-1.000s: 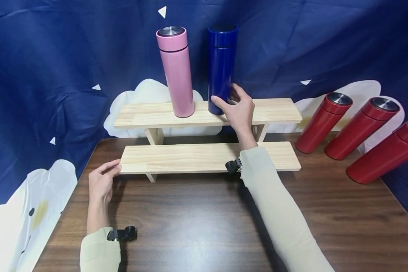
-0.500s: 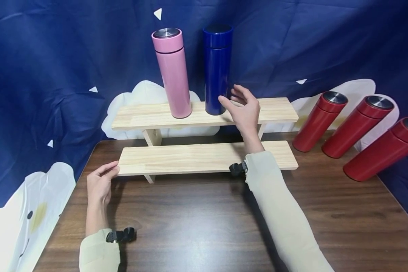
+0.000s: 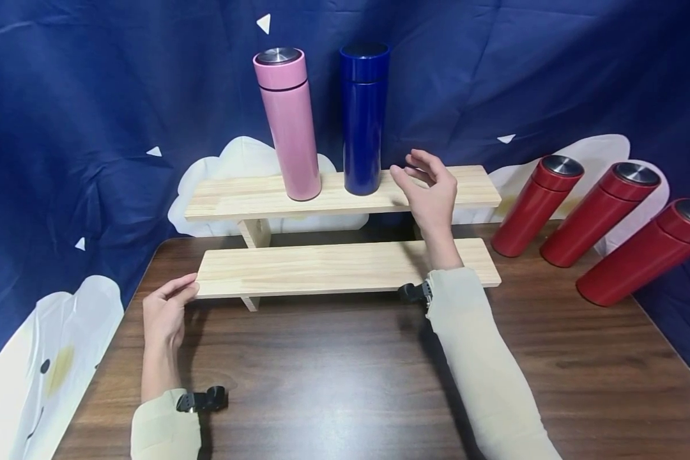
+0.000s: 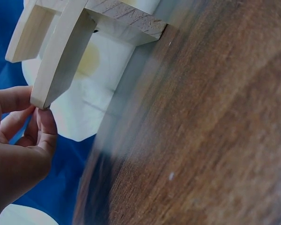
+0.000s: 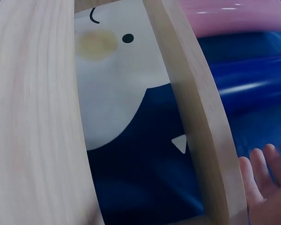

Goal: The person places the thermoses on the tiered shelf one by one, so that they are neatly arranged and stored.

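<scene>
A pink thermos bottle [image 3: 291, 134] and a blue thermos bottle [image 3: 363, 128] stand upright on the upper board of a two-tier wooden shelf [image 3: 236, 195]. To the right of the blue bottle, my right hand [image 3: 434, 191] hovers over that board with fingers loosely bent and nothing in them. Bare space separates it from the bottle. My left hand [image 3: 163, 313] pinches the left front corner of the lower board [image 3: 322, 268]. In the left wrist view, the thumb and fingers [image 4: 48, 124] meet the board's end.
Several items share the brown wood table [image 3: 322, 383]: at the right stand three red thermos bottles, the left one [image 3: 537, 204], the middle one [image 3: 600, 214] and the front one [image 3: 644, 252]. Behind hangs a dark blue cloth [image 3: 121, 76] with white cartoon shapes.
My right hand has let go of the blue thermos bottle and moved right, away from it. The bottle stays on the upper board. My left hand keeps its place on the shelf corner.
</scene>
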`<act>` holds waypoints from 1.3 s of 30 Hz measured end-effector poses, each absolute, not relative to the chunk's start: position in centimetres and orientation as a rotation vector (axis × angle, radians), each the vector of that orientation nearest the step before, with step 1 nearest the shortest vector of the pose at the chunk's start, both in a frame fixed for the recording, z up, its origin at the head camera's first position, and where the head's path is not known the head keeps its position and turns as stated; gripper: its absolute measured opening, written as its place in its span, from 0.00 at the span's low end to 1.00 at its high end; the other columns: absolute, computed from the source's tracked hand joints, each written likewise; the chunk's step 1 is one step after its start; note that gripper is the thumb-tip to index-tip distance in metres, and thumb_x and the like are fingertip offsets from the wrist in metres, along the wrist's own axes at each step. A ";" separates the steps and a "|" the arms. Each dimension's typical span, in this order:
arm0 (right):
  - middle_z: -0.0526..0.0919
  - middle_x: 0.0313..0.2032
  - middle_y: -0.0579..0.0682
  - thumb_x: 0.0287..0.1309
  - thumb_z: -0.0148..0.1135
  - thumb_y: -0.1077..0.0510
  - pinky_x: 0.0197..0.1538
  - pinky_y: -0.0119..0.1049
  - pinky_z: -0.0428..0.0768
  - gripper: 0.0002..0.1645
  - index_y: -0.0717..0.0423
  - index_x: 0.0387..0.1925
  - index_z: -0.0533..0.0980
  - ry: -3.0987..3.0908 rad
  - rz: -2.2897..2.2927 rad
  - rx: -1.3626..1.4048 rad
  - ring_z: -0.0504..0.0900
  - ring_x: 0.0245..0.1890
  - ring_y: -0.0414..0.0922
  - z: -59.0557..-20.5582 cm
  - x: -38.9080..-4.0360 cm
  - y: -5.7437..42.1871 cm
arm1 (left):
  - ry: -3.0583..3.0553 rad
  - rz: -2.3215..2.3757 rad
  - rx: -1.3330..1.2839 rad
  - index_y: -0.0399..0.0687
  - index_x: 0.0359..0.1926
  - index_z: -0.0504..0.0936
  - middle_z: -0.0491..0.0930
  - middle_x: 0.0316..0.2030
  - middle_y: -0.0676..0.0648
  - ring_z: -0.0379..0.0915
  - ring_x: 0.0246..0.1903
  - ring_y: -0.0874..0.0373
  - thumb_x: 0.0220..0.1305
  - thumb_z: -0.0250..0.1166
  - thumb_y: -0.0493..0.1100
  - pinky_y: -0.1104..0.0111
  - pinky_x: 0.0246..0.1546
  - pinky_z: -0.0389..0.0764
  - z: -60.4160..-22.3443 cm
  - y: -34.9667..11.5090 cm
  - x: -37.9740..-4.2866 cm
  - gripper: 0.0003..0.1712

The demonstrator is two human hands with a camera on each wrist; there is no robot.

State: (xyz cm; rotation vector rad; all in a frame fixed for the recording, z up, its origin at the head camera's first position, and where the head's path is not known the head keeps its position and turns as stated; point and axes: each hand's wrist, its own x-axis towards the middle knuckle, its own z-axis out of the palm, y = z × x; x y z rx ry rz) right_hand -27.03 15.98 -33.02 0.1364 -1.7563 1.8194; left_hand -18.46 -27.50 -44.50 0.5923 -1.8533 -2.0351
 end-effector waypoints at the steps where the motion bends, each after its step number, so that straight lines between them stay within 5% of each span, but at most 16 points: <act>1: 0.83 0.52 0.66 0.55 0.74 0.62 0.49 0.34 0.83 0.29 0.70 0.57 0.78 -1.756 1.815 0.146 0.84 0.45 0.46 -33.1 -26.9 16.2 | -1.849 -2.038 0.593 0.29 0.48 0.87 0.86 0.32 0.53 0.79 0.33 0.63 0.57 0.70 0.22 0.78 0.35 0.80 -44.5 -27.5 -18.5 0.16; 6: 0.84 0.51 0.63 0.59 0.71 0.61 0.39 0.29 0.83 0.25 0.68 0.56 0.79 -1.764 1.828 0.194 0.84 0.44 0.44 -33.3 -26.4 17.2 | -1.837 -2.047 0.593 0.29 0.47 0.87 0.86 0.32 0.54 0.79 0.33 0.63 0.56 0.70 0.22 0.78 0.34 0.80 -44.6 -27.5 -18.5 0.16; 20: 0.86 0.47 0.64 0.55 0.71 0.69 0.35 0.30 0.85 0.21 0.62 0.52 0.82 -1.629 1.834 0.204 0.86 0.38 0.43 -34.1 -25.2 19.7 | -1.830 -2.052 0.599 0.32 0.45 0.89 0.87 0.33 0.52 0.79 0.35 0.62 0.56 0.69 0.22 0.78 0.35 0.80 -44.5 -27.5 -18.4 0.14; 28: 0.87 0.42 0.57 0.53 0.72 0.70 0.44 0.29 0.82 0.19 0.61 0.49 0.84 -1.623 1.795 0.171 0.86 0.37 0.41 -34.3 -24.7 21.5 | -1.845 -2.039 0.604 0.32 0.46 0.88 0.87 0.32 0.54 0.79 0.36 0.62 0.57 0.69 0.22 0.79 0.36 0.80 -44.5 -27.4 -18.5 0.15; 39: 0.87 0.44 0.61 0.53 0.73 0.69 0.48 0.28 0.80 0.23 0.69 0.53 0.81 -1.686 1.710 0.077 0.86 0.37 0.39 -34.8 -24.2 24.2 | -1.840 -2.047 0.588 0.31 0.46 0.88 0.87 0.32 0.54 0.79 0.34 0.64 0.57 0.69 0.22 0.79 0.35 0.80 -44.6 -27.5 -18.5 0.15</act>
